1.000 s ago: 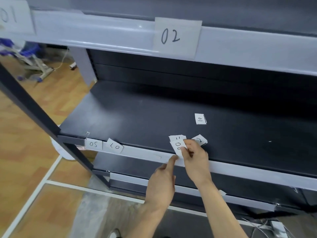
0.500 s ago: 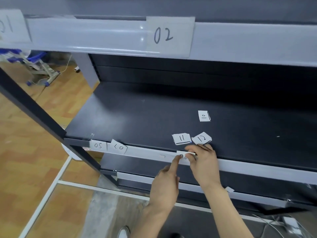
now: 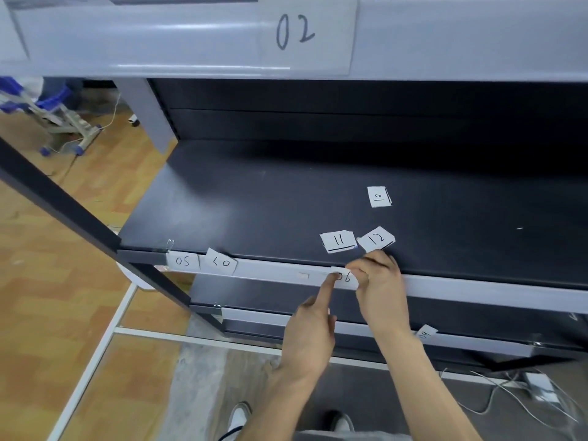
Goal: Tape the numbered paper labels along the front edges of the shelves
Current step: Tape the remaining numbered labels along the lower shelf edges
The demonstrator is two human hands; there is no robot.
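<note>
A small paper label marked 06 (image 3: 346, 277) lies flat against the grey front edge (image 3: 276, 272) of the middle shelf. My right hand (image 3: 380, 286) pinches its right side with thumb and fingers. My left hand (image 3: 313, 329) presses its left end with the index fingertip, other fingers curled. Labels 05 (image 3: 183, 261) and 07 (image 3: 222, 263) sit on the same edge further left. Loose labels 11 (image 3: 338, 241), 12 (image 3: 376, 239) and 10 (image 3: 378, 196) lie on the dark shelf top. A large 02 label (image 3: 302, 33) is on the upper shelf edge.
A dark slanted upright (image 3: 63, 211) crosses at the left. Another label (image 3: 425, 333) hangs on the lower shelf edge by my right forearm. Cables and a white adapter (image 3: 541, 388) lie on the floor at right. A blue-wheeled stand (image 3: 63, 122) is far left.
The 06 label came down from above the shelf top onto the front edge. Both hands followed it down and now hold it flat there.
</note>
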